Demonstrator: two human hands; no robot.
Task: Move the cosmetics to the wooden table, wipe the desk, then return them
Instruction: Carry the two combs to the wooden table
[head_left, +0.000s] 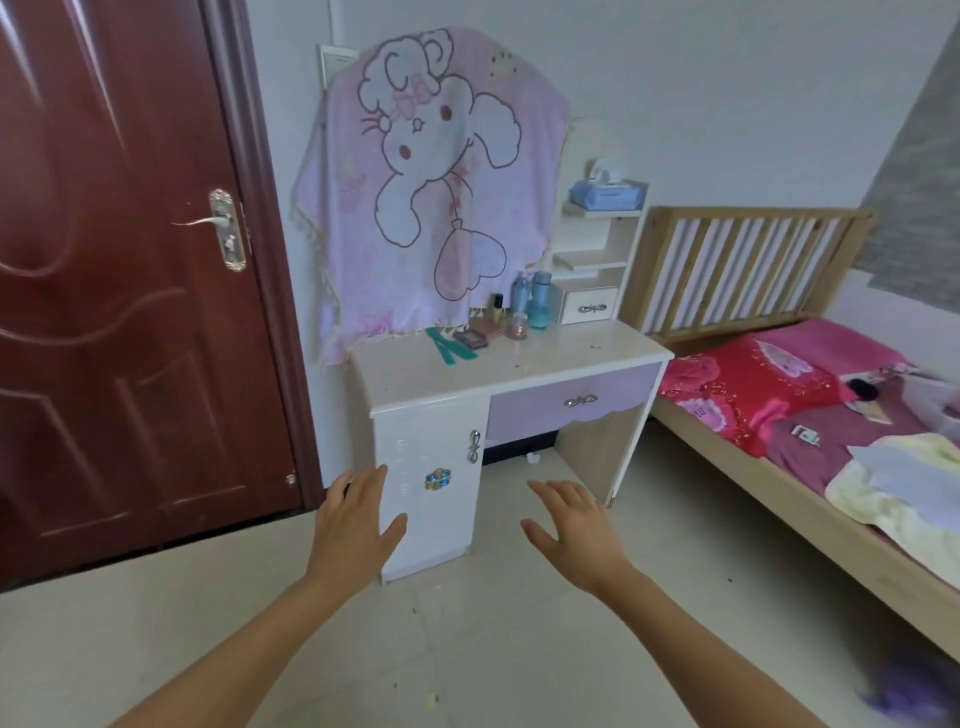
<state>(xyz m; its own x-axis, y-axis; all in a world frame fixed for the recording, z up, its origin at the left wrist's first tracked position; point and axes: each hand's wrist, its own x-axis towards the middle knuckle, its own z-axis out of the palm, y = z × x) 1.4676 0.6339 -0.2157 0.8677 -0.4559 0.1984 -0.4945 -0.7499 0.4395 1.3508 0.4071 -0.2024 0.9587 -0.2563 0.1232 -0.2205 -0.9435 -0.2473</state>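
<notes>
while raised, left grip (353, 525) and right grip (576, 530) splay.

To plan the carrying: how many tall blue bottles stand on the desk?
2. The pale blue bottle stands at the back of the desk; the teal bottle is just right of it, beside the small drawer. The cloth may hide more.

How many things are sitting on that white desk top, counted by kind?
Blue bottles: 2
Small dark-capped bottle: 1
Pink jar: 1
Flat palettes: 2
Green V-shaped piece: 1
Total: 7
</notes>
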